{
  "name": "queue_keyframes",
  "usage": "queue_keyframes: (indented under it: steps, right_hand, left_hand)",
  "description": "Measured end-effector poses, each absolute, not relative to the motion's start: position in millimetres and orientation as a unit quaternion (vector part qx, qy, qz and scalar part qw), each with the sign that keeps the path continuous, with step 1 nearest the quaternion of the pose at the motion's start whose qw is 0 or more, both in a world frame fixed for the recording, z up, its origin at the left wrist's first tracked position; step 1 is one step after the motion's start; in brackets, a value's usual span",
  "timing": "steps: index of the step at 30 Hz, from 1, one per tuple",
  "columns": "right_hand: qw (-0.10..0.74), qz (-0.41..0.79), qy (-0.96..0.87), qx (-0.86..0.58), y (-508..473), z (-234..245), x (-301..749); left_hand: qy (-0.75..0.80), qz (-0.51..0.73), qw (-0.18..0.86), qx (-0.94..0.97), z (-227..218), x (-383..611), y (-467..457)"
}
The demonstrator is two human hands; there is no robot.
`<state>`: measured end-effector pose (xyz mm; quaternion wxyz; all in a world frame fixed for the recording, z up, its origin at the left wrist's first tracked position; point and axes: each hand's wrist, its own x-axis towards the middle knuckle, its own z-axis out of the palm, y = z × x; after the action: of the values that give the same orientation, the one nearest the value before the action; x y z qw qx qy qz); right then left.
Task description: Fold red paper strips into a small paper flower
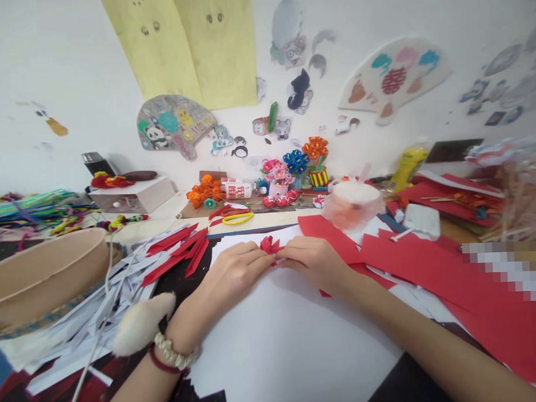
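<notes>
Between my two hands is a small folded red paper piece [269,244], its pointed tips fanning up above the fingers. My left hand [239,269] pinches it from the left, fingertips closed. From the right, my right hand [314,261] grips its other side, with thumb and fingers pressed together. Both hands rest over a stack of white paper [294,335]. The lower part of the red piece is hidden behind the fingers. A pale scrunchie [174,351] and a dark red band circle my left wrist.
Red paper sheets [411,266] spread to the right. White paper strips [100,312] and folded red strips [182,254] lie left, beside a beige basin [46,273]. Yellow-handled scissors [237,218] lie behind my hands. A lidded plastic tub [355,201] and pipe-cleaner flowers [296,162] stand near the wall.
</notes>
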<state>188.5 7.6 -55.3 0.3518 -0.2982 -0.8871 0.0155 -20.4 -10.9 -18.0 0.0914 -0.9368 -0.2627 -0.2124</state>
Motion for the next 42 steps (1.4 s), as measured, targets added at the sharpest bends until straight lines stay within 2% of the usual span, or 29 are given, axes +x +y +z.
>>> queue_keyframes:
  steps: [10,17,27,42]
  right_hand:
    - [0.329,-0.066,-0.902,-0.272,6.5,-54.5,189.0]
    - [0.371,-0.155,-0.881,-0.250,3.2,-54.4,184.4]
    - [0.431,-0.027,-0.858,-0.279,3.3,-61.0,181.9]
    - [0.447,-0.001,-0.852,-0.271,2.4,-55.9,182.5]
  left_hand:
    - [-0.259,-0.226,0.099,-0.934,-19.4,-21.0,-9.9]
    - [-0.245,-0.252,0.115,-0.929,-20.3,-18.1,-9.5]
    - [-0.271,-0.277,0.150,-0.910,-23.1,-15.7,-7.9]
    - [-0.287,-0.277,0.176,-0.900,-25.2,-11.5,-10.8]
